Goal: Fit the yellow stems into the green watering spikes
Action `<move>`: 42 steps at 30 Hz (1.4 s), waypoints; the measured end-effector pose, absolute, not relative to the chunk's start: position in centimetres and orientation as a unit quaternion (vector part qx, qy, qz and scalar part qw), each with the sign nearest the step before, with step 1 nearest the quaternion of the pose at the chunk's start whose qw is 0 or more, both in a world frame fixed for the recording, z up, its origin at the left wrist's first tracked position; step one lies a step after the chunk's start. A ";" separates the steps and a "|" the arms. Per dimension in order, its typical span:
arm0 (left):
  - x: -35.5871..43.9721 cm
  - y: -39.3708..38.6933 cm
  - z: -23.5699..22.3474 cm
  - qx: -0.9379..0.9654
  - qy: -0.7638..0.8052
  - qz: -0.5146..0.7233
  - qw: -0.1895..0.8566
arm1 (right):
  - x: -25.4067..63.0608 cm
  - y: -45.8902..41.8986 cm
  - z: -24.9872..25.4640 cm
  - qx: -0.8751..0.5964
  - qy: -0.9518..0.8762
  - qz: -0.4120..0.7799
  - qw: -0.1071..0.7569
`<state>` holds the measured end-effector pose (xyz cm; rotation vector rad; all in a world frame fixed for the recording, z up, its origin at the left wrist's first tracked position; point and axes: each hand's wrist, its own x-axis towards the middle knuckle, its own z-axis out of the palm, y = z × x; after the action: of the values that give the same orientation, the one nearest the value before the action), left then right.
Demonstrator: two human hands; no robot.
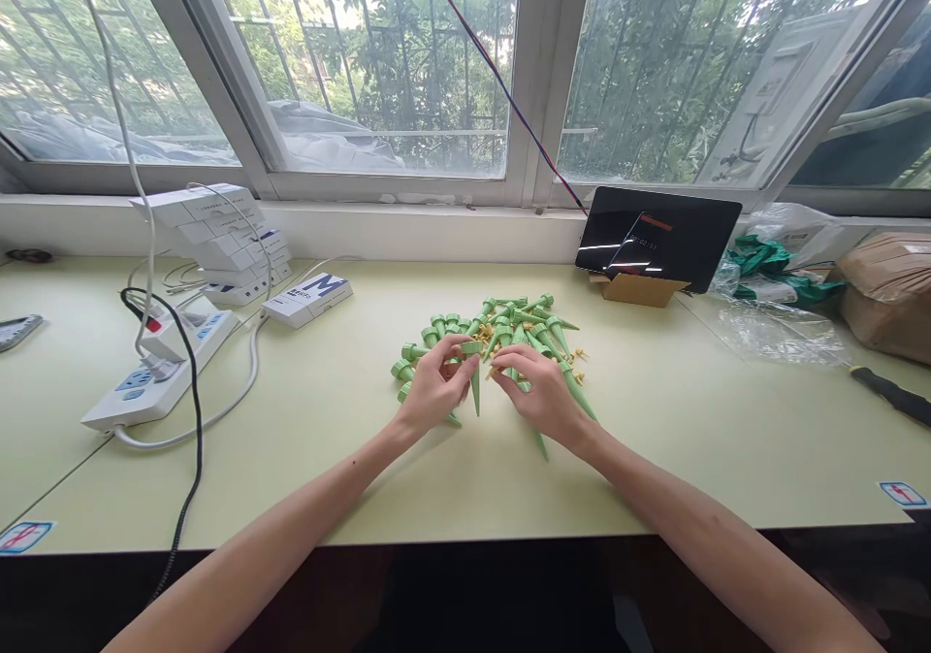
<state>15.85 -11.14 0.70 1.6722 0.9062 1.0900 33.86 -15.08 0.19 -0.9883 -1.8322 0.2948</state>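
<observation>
My left hand grips a green plastic plant watering spike by its wide top, and the tapered tip hangs downward. Close by on the right, my right hand pinches a small yellow piece between thumb and fingertips; its exact shape is too small to make out. Behind and beneath both hands lies a pile of similar green spikes, pointing various ways. Several small yellow pieces are scattered among them and along the pile's right side.
To the left are a white power strip with cords, a stack of white boxes and a single white box. A tablet on a cardboard stand, plastic bags, a brown package and a black-handled tool lie right.
</observation>
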 end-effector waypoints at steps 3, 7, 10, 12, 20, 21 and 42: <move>15.8 -11.2 1.0 0.674 0.358 0.430 0.483 | 33.8 -15.2 0.4 -0.411 -0.743 0.116 0.515; 15.7 -11.2 1.1 0.666 0.345 0.413 0.516 | 33.8 -15.3 0.6 -0.413 -0.729 0.120 0.533; 15.6 -11.2 1.0 0.661 0.339 0.407 0.532 | 33.8 -15.4 0.7 -0.420 -0.714 0.128 0.546; 15.6 -11.2 0.9 0.660 0.337 0.404 0.536 | 33.8 -15.4 0.7 -0.421 -0.707 0.134 0.552; 15.7 -11.3 1.2 0.676 0.330 0.379 0.539 | 33.8 -15.5 0.8 -0.438 -0.696 0.143 0.550; 15.7 -11.3 1.2 0.678 0.328 0.377 0.540 | 33.8 -15.5 0.8 -0.441 -0.695 0.148 0.548; 15.7 -11.5 0.9 0.704 0.351 0.375 0.491 | 33.9 -15.3 0.5 -0.453 -0.689 0.226 0.518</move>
<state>15.67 -11.46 0.89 1.7087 0.8532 0.9096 33.91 -15.31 0.52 -1.0875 -1.6545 0.5416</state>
